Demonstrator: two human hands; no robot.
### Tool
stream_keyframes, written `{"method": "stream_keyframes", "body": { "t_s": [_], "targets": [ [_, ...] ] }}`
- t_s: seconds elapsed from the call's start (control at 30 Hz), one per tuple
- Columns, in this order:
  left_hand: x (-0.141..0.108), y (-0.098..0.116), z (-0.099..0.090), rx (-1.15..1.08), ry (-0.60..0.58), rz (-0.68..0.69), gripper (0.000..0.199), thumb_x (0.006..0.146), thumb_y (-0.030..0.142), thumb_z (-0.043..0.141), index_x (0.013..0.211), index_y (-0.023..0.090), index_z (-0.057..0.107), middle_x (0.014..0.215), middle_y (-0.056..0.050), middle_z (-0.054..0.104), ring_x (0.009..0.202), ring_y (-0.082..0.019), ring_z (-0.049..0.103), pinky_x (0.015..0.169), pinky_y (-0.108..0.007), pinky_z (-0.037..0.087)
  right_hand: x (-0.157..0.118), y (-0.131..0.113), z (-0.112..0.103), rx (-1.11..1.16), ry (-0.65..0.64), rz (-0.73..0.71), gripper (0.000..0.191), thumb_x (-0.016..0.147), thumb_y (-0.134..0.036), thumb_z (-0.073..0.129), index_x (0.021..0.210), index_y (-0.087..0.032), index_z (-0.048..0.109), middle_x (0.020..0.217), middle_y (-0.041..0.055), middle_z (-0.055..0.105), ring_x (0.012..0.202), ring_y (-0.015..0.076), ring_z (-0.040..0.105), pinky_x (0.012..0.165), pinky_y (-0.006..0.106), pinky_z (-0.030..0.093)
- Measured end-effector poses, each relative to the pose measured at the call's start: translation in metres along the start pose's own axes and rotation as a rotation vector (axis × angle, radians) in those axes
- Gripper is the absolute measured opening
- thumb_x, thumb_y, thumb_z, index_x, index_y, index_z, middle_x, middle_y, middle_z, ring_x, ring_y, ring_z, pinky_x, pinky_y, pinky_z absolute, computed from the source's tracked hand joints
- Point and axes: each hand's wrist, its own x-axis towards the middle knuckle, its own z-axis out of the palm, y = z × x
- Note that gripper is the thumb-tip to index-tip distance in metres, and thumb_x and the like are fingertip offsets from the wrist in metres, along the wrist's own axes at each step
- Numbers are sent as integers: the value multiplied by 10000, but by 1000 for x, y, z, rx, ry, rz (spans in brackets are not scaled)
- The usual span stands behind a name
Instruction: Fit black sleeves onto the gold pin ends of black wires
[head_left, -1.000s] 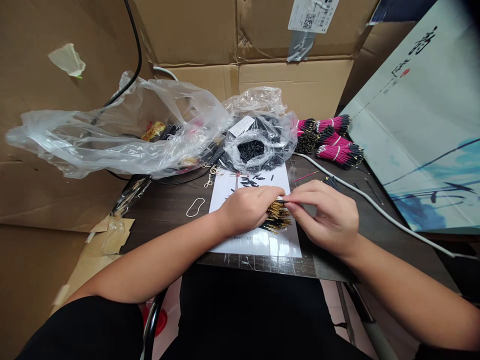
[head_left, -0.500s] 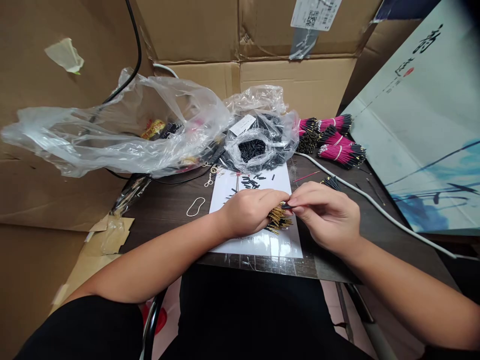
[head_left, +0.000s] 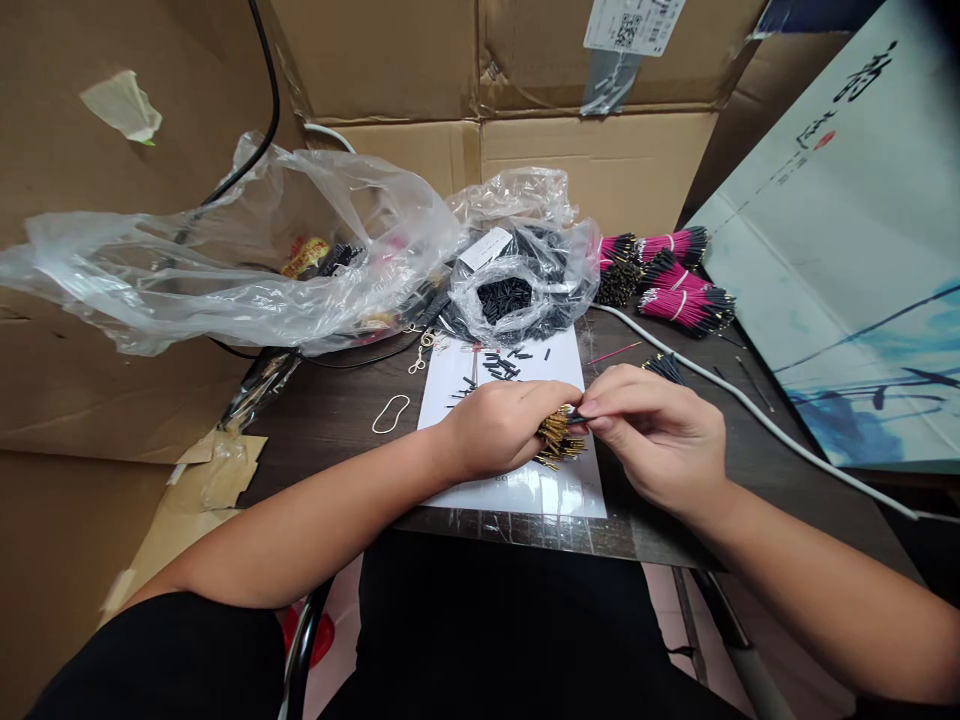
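My left hand [head_left: 499, 425] is closed around a bundle of wires with gold pin ends [head_left: 559, 445], which point to the right; the rest of the bundle is hidden in the palm. Thumb and forefinger of my right hand [head_left: 660, 425] pinch a small black sleeve [head_left: 577, 419] at the upper end of the pins, close to my left fingertips. Under both lies a white sheet [head_left: 517, 497], with loose black sleeves [head_left: 501, 366] scattered beyond my left hand.
An open plastic bag of black sleeves [head_left: 506, 298] stands behind the sheet. Pink wire bundles [head_left: 679, 305] tied with bands lie back right. A white cable [head_left: 780, 432] crosses the right side. A rubber band [head_left: 391, 413] and a large clear bag [head_left: 225, 295] are at left.
Both hands stay nearly in place. The right fingertips have shifted very slightly at the pin ends, and the view has moved a little.
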Motion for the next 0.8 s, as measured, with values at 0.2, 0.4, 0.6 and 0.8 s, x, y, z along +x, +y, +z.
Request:
{"method": "stream_keyframes", "body": {
  "t_s": [0.2, 0.4, 0.6, 0.8],
  "targets": [
    [2, 2, -1, -34, -33, -28, 221, 912, 178, 441, 1108, 131, 532, 964, -57, 692, 830, -134, 667, 714, -217, 503, -2, 1, 2, -8, 51, 29, 320, 762, -6, 640, 983, -233, 688, 837, 12, 692, 761, 127, 636, 679, 305, 510],
    [1, 0, 0, -86, -83, -79, 213, 917, 196, 480, 1116, 139, 528, 973, -47, 689, 834, -132, 663, 714, -211, 487, -3, 2, 2, -36, 65, 52, 281, 776, -52, 649, 972, -250, 687, 838, 7, 693, 759, 127, 635, 676, 300, 513],
    [2, 2, -1, -110, -124, -125, 235, 950, 264, 453, 1136, 145, 535, 1012, -55, 693, 860, -145, 666, 732, -228, 486, -4, 2, 0, -163, 58, -5, 315, 757, -28, 654, 996, -231, 677, 827, 10, 694, 737, 120, 624, 667, 296, 508],
    [4, 5, -4, -197, -219, -230, 251, 957, 274, 445, 1155, 154, 542, 1060, -61, 684, 904, -154, 655, 778, -244, 478, -3, -4, -3, -435, 17, -127, 335, 697, -25, 698, 994, -176, 660, 828, 26, 694, 726, 122, 616, 689, 298, 507]
  ]
}}
